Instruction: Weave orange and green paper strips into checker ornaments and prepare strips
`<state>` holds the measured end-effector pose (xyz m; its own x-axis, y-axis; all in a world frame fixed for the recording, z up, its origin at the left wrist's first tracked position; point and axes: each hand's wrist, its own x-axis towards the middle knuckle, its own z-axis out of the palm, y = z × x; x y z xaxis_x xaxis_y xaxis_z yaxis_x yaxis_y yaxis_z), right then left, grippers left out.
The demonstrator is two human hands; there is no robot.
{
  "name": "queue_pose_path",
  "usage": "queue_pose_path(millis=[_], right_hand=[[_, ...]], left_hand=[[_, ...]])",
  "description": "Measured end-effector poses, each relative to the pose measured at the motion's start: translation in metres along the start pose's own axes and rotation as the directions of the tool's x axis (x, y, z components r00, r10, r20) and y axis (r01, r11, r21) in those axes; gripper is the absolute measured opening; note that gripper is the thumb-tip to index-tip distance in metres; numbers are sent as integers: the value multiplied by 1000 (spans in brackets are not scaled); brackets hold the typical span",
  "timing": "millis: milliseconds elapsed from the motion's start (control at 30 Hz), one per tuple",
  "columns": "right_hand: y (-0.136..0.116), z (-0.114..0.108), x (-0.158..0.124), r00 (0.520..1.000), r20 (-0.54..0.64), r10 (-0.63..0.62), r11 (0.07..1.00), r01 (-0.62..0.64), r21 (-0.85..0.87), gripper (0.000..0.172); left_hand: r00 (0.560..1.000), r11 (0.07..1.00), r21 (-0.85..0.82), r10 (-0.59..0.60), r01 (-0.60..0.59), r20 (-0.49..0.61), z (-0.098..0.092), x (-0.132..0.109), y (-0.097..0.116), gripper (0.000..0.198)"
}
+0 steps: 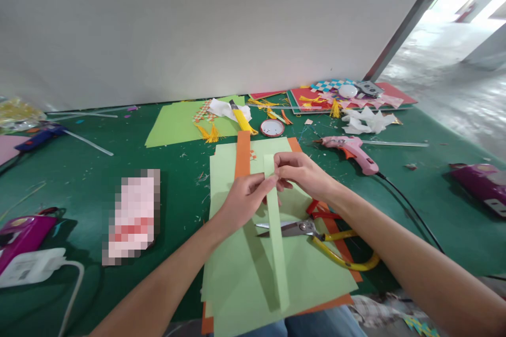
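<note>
A long pale green paper strip (275, 242) is pinched near its upper end by my left hand (248, 195) and my right hand (298, 172), which meet there. Its lower end hangs toward me over a stack of pale green sheets (233, 268), with orange sheets showing at the edges. Scissors with yellow handles (302, 228) lie partly open on the stack, their blades passing behind the strip. A small red-handled tool (316, 209) rests beside them, partly hidden by my right forearm. Just beyond my left hand lies an orange paper strip (242, 152).
A pink glue gun (351, 151) with a cord lies at right, a blue glue gun (39, 136) at left. Behind the stack are a yellow cutter (242, 118), a round tape roll (272, 127) and green paper (169, 124). Purple devices (480, 184) sit at both sides.
</note>
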<state>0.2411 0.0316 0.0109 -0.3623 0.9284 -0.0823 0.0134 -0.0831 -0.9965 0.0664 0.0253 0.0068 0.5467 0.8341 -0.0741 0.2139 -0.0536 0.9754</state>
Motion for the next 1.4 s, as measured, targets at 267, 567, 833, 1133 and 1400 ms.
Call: queue_pose_path(millis=[267,567,833,1133,1400], right_hand=[[-1,3,-1,998,40,48,997,-46,-65,10],[-2,6,-2,990,91,108,993,-103,-62,8],[-1,4,-2,989,88,119,991,-114,-65,7],[-1,6,1,994,15,105,993,-104,-50,9],[-7,6,-2,989,46,138,989,-135,-56,9]], left_hand=[[975,998,2,54,-55,-216,0,1,0,33],[929,992,3,117,-124,-351,-4,3,-4,32],[922,987,-122,46,-100,-385,-9,7,-4,30],[968,1000,-25,0,-7,-249,-3,5,-7,30],[909,992,-96,31,-78,-416,-9,7,-3,34]])
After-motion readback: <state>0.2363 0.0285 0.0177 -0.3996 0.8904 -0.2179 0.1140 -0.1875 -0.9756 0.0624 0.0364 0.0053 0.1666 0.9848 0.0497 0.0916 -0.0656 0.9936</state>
